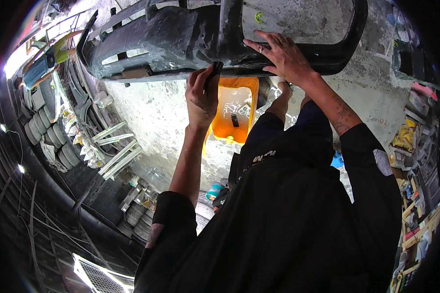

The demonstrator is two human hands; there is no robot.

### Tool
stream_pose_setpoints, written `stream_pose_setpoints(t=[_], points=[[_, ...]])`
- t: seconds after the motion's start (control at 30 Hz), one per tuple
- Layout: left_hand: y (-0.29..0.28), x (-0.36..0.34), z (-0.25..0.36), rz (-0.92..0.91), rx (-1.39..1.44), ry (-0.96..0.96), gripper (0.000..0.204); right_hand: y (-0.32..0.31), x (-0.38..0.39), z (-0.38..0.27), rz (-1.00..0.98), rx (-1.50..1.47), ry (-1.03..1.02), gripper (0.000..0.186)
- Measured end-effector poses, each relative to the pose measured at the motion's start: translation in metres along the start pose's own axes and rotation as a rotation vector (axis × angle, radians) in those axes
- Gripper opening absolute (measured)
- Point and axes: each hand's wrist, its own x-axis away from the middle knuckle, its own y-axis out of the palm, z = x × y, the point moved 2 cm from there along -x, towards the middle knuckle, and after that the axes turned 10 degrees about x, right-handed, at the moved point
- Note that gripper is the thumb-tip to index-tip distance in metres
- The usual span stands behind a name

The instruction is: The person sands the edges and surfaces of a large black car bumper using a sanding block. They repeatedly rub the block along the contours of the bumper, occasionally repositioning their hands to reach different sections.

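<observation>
A large black car bumper [181, 36] lies across the top of the view, its surface scuffed and dulled with pale smears. My left hand [200, 100] is closed around a small dark block [214, 74], held at the bumper's near edge. To the right, my right hand [289, 59] has its fingers spread beside the bumper's upright bar, with a ring on one finger. Whether its fingertips press on the bumper is hard to tell. Below the bumper, between my arms, sits a yellow-orange tub [253, 90] of cloudy water. A small dark object [234, 120] shows inside it.
Stained concrete floor [161, 117] surrounds the bumper. Stacked tires [46, 127] and pale slatted pieces [117, 151] are on the left. Shelves crowded with a yellow bag [405, 136] and other items line the right. A small green scrap [258, 18] lies beyond the bumper.
</observation>
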Motion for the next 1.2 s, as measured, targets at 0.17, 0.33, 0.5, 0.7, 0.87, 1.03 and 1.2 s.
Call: stream_pose_setpoints(t=[0.17,0.33,0.5,0.7,0.87,1.03,1.2], points=[[0.008,0.0,-0.002,0.027,-0.019,-0.03,0.025,-0.017,0.012,0.015,0.023,0.045,-0.043,0.097],[0.055,-0.04,0.014,-0.004,-0.081,0.183,0.029,-0.006,0.006,0.019,-0.074,0.07,0.12,0.087],[0.082,-0.077,0.0,-0.201,-0.279,0.469,0.028,-0.006,-0.009,0.018,-0.209,0.02,0.123,0.076],[0.081,-0.074,0.007,-0.199,-0.26,0.373,0.03,0.006,0.001,0.021,0.018,-0.024,0.114,0.077],[0.074,-0.061,0.005,-0.222,-0.292,0.439,0.034,0.003,0.0,0.027,-0.062,-0.052,0.09,0.076],[0.094,-0.101,0.009,-0.216,-0.414,0.535,0.041,-0.004,-0.004,0.026,-0.029,-0.065,0.088,0.077],[0.075,-0.068,0.003,-0.228,-0.366,0.426,0.03,-0.001,-0.003,0.028,0.013,-0.089,0.083,0.076]])
